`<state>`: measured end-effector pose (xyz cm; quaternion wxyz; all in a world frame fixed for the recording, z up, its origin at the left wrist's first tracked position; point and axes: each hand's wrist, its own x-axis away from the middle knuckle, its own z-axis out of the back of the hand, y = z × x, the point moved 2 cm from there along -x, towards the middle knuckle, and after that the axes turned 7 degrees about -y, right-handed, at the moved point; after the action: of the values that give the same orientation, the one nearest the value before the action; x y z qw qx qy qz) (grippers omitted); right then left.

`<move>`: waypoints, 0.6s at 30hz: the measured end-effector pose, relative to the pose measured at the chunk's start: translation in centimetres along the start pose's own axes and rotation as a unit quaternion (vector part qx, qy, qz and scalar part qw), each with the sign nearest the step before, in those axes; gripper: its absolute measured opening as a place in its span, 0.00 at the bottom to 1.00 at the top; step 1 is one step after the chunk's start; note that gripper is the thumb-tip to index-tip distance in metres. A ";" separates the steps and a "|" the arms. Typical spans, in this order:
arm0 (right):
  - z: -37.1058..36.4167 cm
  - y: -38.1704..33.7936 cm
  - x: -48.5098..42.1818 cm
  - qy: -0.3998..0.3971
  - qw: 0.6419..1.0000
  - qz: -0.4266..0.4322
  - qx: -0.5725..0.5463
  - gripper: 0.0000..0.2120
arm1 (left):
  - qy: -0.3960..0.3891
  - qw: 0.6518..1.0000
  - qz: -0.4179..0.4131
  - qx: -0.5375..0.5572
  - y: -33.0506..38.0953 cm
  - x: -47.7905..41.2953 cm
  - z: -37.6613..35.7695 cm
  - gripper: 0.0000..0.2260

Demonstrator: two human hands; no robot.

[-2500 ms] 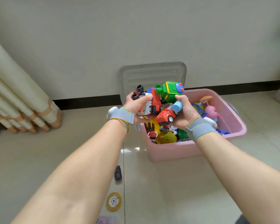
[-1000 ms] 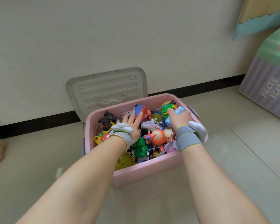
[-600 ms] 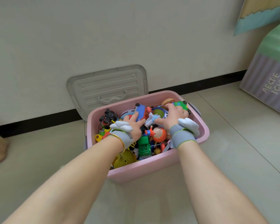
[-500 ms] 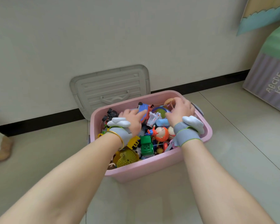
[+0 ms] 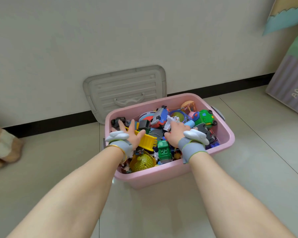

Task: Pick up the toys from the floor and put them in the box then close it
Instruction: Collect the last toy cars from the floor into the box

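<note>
Lid [image 5: 126,91] leans on the wall just behind the box [image 5: 170,176], long axis sideways, nearer left hand [image 5: 130,134]; both left and right hand [image 5: 176,132] spread flat on toys.

Pink box [image 5: 169,176] sits open on floor, piled w/ toys [image 5: 163,134]: cars, green truck, yellow bits. Its grey lid [image 5: 126,88] leans upright vs wall just behind.

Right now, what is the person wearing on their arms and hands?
Both forearms are bare, with no sleeves. Each wrist has a grey fabric band with a thin green edge, and a lumpy white plastic piece sits on top: left hand, right hand. The left wrist also has a thin gold bangle.
</note>
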<state>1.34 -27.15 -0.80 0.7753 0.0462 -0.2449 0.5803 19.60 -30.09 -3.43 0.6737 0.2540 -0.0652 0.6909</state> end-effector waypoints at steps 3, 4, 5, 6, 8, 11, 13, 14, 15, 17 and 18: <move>0.3 -2.1 1.5 0.041 0.999 -0.009 -0.014 0.16 | 0.006 0.999 0.006 0.053 0.2 -0.3 0.6 0.32; 0.5 -3.0 2.3 0.082 0.997 -0.001 0.011 0.15 | 0.020 0.997 -0.005 0.071 -0.2 -0.2 1.0 0.31; 0.7 -3.9 3.1 0.126 0.991 0.018 0.037 0.15 | 0.048 0.995 -0.032 0.078 -0.4 0.2 1.4 0.31; 1.0 -4.8 3.8 0.154 0.986 0.051 0.049 0.15 | 0.081 0.991 -0.063 0.086 -0.8 0.6 2.0 0.29; 1.3 -8.3 5.9 0.150 0.979 0.134 0.038 0.15 | 0.138 0.979 -0.088 0.119 -3.3 2.7 3.8 0.24; 0.2 -13.8 8.3 0.093 0.969 0.229 -0.022 0.15 | 0.184 0.969 -0.061 0.154 -8.5 5.0 6.2 0.20; -2.0 -17.0 10.2 0.062 0.954 0.290 -0.048 0.14 | 0.191 0.967 -0.016 0.170 -12.8 5.9 6.4 0.19; -4.0 -18.6 11.3 0.034 0.946 0.318 -0.053 0.15 | 0.179 0.968 0.016 0.173 -15.4 6.6 5.9 0.18; -6.1 -19.7 12.3 -0.001 0.941 0.335 -0.046 0.15 | 0.151 0.972 0.046 0.171 -18.1 7.0 4.6 0.18; -11.4 -20.8 13.5 -0.091 0.935 0.344 0.003 0.17 | 0.046 0.982 0.114 0.140 -23.0 8.6 1.1 0.18; -14.4 -21.0 13.8 -0.137 0.929 0.341 0.038 0.20 | -0.030 0.983 0.146 0.110 -25.3 9.7 -1.0 0.19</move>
<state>28.22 -16.69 -2.95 0.4875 0.0686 -0.3271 0.8066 44.05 -18.78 -6.41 0.5313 0.3347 -0.0455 0.7769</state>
